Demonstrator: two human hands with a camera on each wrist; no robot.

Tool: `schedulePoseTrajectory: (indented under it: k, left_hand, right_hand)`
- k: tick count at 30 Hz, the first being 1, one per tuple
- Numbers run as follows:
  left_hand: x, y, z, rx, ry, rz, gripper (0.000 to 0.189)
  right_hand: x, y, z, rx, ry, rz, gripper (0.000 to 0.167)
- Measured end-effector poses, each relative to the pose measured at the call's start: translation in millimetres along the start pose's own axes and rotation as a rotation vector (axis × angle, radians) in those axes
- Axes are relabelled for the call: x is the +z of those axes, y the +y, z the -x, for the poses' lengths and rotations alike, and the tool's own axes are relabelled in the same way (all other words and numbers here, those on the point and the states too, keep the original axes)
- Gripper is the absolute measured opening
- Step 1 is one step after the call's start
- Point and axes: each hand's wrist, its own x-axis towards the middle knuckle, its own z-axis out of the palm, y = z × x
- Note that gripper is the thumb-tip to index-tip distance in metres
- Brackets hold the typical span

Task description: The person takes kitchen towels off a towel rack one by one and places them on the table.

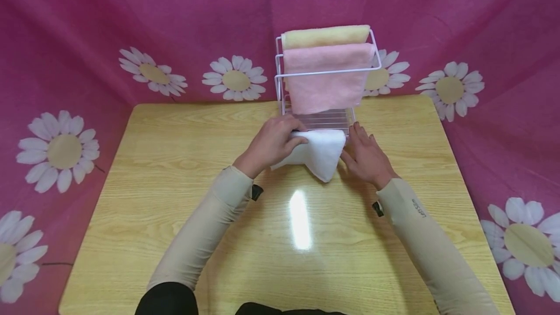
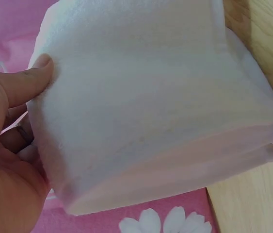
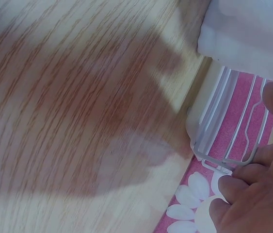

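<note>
In the head view, a white towel (image 1: pixel 325 152) hangs folded over the front of a white wire rack (image 1: pixel 328 70). My left hand (image 1: pixel 275 141) pinches the towel's upper left edge, thumb in front; the left wrist view shows the thumb on the cloth (image 2: pixel 136 92) and the other fingers behind it. At the rack's front right corner, my right hand (image 1: pixel 369 154) holds the frame. In the right wrist view, its fingers (image 3: pixel 235 188) bend at the wire frame (image 3: pixel 218 158), beside the towel's edge. A pink towel (image 1: pixel 328 81) and a yellow towel (image 1: pixel 325 38) hang on higher bars behind.
The rack stands at the back edge of a wooden table (image 1: pixel 183 159). Behind and beside the table hangs a magenta cloth (image 1: pixel 197 8) printed with white daisies. A bright light reflection lies on the tabletop in front of the hands.
</note>
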Motion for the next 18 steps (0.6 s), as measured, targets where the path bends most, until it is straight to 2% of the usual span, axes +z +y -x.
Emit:
schedulePoseTrajectory:
  k: [11,18]
  left_hand:
    - [-0.3,-2.5,3.5,0.009,-0.010,0.013,0.020]
    - [1.4,-3.1,11.8,-0.023,-0.028,0.031,0.018]
  right_hand:
    - [0,-1,0.2,0.012,0.001,-0.010,0.078]
    - [-1,-1,-0.3,0.027,-0.011,0.002,0.079]
